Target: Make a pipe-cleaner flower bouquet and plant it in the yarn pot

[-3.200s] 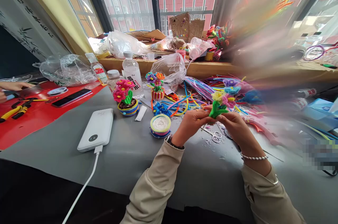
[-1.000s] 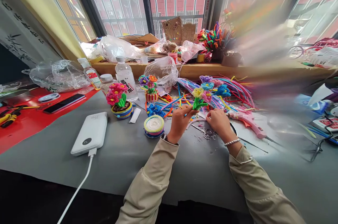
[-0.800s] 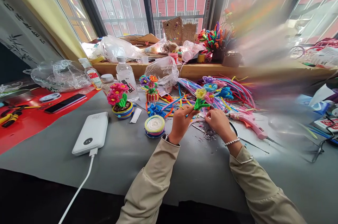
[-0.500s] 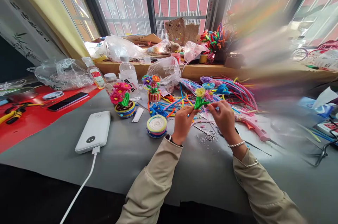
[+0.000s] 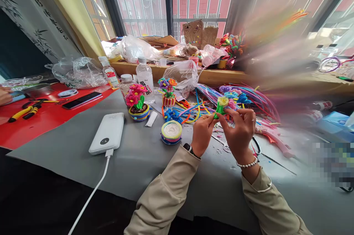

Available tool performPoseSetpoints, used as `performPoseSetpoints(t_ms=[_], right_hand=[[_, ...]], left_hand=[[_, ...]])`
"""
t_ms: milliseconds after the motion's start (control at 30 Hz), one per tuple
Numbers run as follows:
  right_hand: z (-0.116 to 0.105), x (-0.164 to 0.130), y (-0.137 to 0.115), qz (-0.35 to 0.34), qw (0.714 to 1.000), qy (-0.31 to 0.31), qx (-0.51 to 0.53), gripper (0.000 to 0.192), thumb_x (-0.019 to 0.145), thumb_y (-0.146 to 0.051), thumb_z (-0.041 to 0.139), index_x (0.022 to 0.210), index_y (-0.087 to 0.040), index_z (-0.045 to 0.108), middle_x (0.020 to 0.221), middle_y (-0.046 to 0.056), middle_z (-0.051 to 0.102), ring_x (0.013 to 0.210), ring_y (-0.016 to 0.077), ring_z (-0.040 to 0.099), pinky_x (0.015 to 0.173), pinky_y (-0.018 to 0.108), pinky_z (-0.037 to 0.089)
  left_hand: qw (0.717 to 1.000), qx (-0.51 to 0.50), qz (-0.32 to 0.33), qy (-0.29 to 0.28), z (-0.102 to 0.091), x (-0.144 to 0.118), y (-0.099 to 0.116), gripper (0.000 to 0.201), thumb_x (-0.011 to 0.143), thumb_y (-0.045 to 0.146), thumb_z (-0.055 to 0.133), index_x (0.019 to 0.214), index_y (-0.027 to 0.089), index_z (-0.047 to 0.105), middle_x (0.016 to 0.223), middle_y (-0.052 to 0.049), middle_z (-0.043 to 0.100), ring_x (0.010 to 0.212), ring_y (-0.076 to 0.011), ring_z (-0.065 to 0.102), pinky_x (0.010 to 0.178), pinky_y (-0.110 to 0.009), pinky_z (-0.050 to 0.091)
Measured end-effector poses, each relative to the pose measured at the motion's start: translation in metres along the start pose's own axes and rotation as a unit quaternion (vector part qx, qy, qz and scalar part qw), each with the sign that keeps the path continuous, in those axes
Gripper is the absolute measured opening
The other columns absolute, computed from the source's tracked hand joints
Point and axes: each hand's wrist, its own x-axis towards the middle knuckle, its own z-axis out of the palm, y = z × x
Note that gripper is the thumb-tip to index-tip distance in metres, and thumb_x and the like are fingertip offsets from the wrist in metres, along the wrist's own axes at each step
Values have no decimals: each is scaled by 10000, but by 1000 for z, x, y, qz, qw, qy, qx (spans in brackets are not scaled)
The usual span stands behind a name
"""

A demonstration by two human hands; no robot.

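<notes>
Starting at the desk's (image 5: pixel 83 142) left end, we see yellow-handled pliers (image 5: pixel 20 112) and a phone (image 5: pixel 82 100) on the red mat (image 5: pixel 41 124), then a white power bank (image 5: pixel 107 133) with its cable running to the near edge. Toward the middle stand a potted pink flower (image 5: pixel 136 103) and a small wrapped cup (image 5: pixel 172 131). Our left hand (image 5: pixel 202 134) and right hand (image 5: pixel 239 128) meet above the desk's centre, fingertips pinching the green stem of a pipe-cleaner flower (image 5: pixel 222 105), held upright between them.
</notes>
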Motion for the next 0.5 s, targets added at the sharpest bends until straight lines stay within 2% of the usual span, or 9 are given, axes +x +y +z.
performPoseSetpoints(t_ms=[200,367,500], right_hand=[[1,-3,-2,-41,999,5,-28,173,808,-285,502,858,-203,646,759,70,485,698,181,488,693,325,424],[1,-5,-3,-43,998,-35,-22,206,830,-268,464,902,-240,655,765,74,501,690,184,470,697,334,402],[1,-6,-2,-66,997,-29,-30,209,830,-252,470,925,-272,656,750,63,502,672,175,459,681,317,394]], left_hand=[[999,25,18,-13,2,-2,-1,206,806,236,471,896,194,652,736,-54,615,704,-154,522,655,-252,385],[1000,7,15,-18,2,-3,0,207,810,241,455,866,201,651,700,-40,595,676,-143,501,647,-246,378],[1000,-2,7,-14,2,-3,1,203,807,245,454,816,196,651,690,-41,582,665,-145,485,643,-253,372]])
